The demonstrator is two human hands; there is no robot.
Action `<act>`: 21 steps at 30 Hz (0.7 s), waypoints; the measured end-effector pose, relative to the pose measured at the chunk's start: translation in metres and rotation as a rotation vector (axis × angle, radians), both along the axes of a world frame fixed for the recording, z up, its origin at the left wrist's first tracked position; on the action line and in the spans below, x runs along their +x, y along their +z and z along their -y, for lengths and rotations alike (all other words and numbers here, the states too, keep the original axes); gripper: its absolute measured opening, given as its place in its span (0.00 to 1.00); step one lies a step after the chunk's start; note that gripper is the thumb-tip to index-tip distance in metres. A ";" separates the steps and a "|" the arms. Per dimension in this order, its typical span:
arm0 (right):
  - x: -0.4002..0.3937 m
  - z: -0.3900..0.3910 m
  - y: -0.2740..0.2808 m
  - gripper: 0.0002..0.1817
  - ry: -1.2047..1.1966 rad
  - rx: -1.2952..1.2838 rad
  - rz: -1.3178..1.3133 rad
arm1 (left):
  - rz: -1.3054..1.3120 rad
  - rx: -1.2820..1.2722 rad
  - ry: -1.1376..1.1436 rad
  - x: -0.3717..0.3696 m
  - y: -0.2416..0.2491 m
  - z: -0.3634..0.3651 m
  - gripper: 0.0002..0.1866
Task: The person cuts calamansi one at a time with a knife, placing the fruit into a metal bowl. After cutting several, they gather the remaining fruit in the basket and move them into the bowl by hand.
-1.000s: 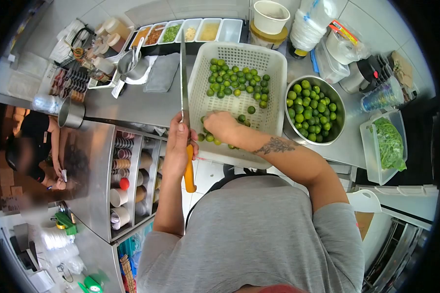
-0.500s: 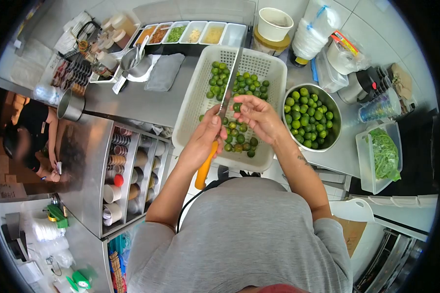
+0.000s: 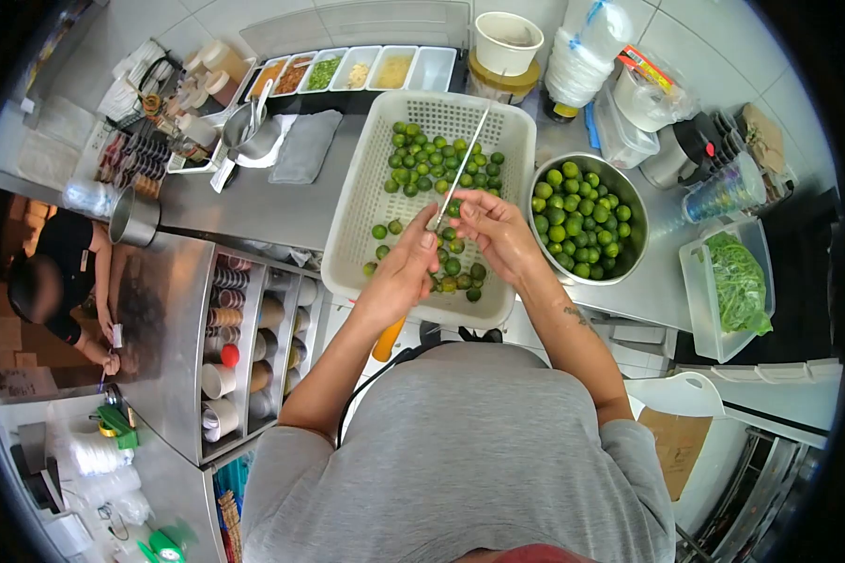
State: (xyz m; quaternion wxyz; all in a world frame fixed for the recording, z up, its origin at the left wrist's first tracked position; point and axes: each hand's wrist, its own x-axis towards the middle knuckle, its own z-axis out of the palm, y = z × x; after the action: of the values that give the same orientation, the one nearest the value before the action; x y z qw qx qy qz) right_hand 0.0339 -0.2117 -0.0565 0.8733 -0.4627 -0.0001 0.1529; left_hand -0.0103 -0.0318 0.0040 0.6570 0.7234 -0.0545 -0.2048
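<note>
My left hand (image 3: 406, 267) is closed around a knife (image 3: 465, 161). The blade points away over the basket, and the orange handle shows below my wrist. Close to the blade, my right hand (image 3: 498, 235) pinches a small green lime (image 3: 453, 207) between thumb and fingers. Whether the edge touches the fruit cannot be made out. Beneath both hands is a white perforated basket (image 3: 351, 202) with many small limes (image 3: 422, 159) spread over its bottom. To its right, a round steel bowl (image 3: 644, 227) is heaped with more limes.
Behind the basket runs a row of topping trays (image 3: 392, 70). A grey cloth (image 3: 307, 145) and a steel pot (image 3: 252, 131) lie to the left. On the right are a kettle (image 3: 671, 155) and a tub of leafy greens (image 3: 734, 281). Another person (image 3: 66, 272) stands at the far left.
The blade has swung to the right and lies more slanted across the basket. More of the orange handle is hidden behind my left wrist. My view has shifted slightly.
</note>
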 end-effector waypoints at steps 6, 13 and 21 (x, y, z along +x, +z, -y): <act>0.000 0.003 0.000 0.15 0.081 -0.055 0.003 | -0.070 -0.010 -0.022 0.009 -0.012 -0.007 0.33; 0.002 -0.001 0.001 0.14 -0.004 -0.016 0.009 | 0.045 0.036 0.007 -0.006 -0.007 -0.005 0.31; -0.002 0.001 0.003 0.14 0.080 -0.110 0.043 | -0.057 0.048 -0.020 0.000 -0.012 -0.009 0.30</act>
State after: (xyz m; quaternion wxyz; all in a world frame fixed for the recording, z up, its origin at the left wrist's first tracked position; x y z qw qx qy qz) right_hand 0.0314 -0.2130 -0.0537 0.8395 -0.5127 -0.0288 0.1776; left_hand -0.0107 -0.0232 -0.0079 0.6389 0.7322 -0.0379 -0.2331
